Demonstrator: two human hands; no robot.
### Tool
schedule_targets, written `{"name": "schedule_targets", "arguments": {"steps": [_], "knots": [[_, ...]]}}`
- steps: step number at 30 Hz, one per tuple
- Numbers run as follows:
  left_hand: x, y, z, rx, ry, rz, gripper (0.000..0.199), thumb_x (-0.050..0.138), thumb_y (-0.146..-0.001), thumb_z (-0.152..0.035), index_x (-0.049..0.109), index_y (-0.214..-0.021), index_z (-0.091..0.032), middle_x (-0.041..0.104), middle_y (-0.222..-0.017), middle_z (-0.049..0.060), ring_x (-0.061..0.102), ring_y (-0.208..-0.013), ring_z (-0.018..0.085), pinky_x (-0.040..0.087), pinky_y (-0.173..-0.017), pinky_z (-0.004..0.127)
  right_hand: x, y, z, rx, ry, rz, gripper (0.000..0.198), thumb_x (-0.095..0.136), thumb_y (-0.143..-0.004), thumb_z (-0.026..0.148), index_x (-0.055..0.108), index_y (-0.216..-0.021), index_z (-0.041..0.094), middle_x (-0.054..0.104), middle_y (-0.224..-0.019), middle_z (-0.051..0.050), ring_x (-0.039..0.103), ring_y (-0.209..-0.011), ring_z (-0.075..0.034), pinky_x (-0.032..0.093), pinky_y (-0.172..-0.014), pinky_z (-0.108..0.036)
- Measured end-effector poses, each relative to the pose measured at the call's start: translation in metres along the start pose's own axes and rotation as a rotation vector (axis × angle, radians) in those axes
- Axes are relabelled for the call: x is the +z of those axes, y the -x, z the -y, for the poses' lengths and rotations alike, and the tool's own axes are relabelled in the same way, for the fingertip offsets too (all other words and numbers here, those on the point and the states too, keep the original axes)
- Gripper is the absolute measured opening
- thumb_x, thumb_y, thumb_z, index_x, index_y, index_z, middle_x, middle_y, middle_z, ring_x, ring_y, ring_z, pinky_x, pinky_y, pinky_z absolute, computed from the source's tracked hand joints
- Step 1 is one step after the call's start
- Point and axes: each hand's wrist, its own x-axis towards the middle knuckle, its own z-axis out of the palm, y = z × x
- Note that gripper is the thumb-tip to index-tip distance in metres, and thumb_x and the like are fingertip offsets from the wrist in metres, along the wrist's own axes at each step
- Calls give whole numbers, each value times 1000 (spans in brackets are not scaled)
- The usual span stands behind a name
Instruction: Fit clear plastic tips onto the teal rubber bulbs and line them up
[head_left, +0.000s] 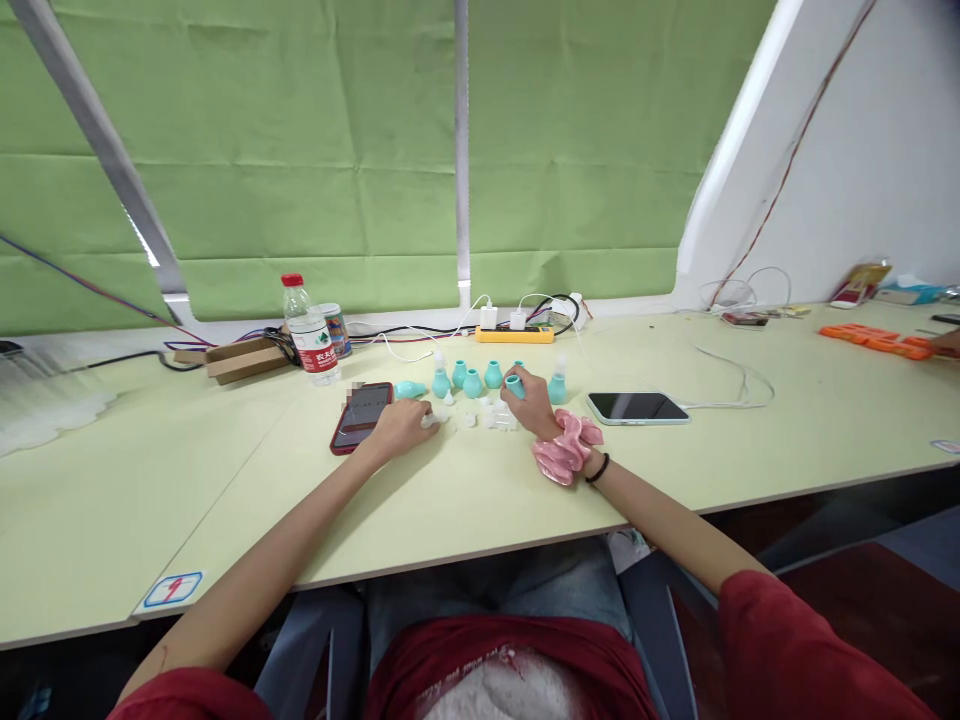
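Observation:
My right hand [534, 408] is closed around a teal squeeze bulb [514, 386], its open neck tilted up and toward the left. My left hand [403, 427] rests low over the table, fingers pinched on a small clear plastic piece [431, 420] that they partly cover. Between and behind the hands stand several more teal bulbs [472, 383]; a bulb [440, 380] at the left and another [557, 387] at the right carry clear tips. One teal bulb [409, 389] lies on its side. Small white and clear pieces [499, 415] are scattered between my hands.
A red-cased phone [362, 418] lies beside my left hand, and a light-cased phone [637, 408] with a white cable lies to the right. Behind are a water bottle [311, 335], a can [337, 330], a cardboard box [251, 360] and a yellow power strip [515, 335]. Orange trays [876, 340] sit far right.

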Motion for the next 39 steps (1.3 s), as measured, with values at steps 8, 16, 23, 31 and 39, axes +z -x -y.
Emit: {"name": "schedule_targets", "arguments": {"steps": [8, 16, 23, 31, 39], "knots": [[3, 4, -10, 221, 353, 21, 34, 44, -71, -36, 61, -93, -17, 62, -70, 4, 55, -61, 16, 39, -59, 25, -4, -5, -3, 62, -19, -24, 6, 43, -63, 21, 45, -67, 18, 46, -57, 2, 40, -50, -10, 34, -53, -22], [15, 6, -12, 304, 503, 16, 36, 41, -74, -26, 53, -107, -20, 58, -103, 4, 52, -90, 18, 39, -78, 27, 5, 5, 4, -92, 2, 164, 4, 46, -59, 17, 48, -62, 17, 50, -56, 2, 42, -50, -9, 36, -55, -20], [16, 8, -17, 296, 469, 0, 36, 42, -74, -26, 52, -108, -17, 58, -103, 6, 53, -89, 19, 38, -78, 27, 11, 10, 0, -199, 146, 381, 7, 48, -62, 19, 53, -66, 17, 52, -54, 2, 45, -50, -9, 36, -57, -20], [15, 7, -18, 224, 438, -66, 33, 34, -78, -25, 48, -105, -15, 61, -82, 5, 55, -72, 17, 39, -69, 27, 8, 12, 5, -135, 194, 400, 25, 45, -61, 19, 46, -87, 18, 52, -67, 0, 47, -57, -13, 37, -61, -24], [18, 11, -24, 288, 344, -21, 30, 34, -78, -24, 48, -104, -20, 58, -96, 5, 54, -82, 18, 39, -75, 29, 8, 8, 0, -22, -149, 247, 27, 39, -74, 23, 31, -100, 18, 52, -90, -4, 50, -77, -14, 40, -70, -28]]}}
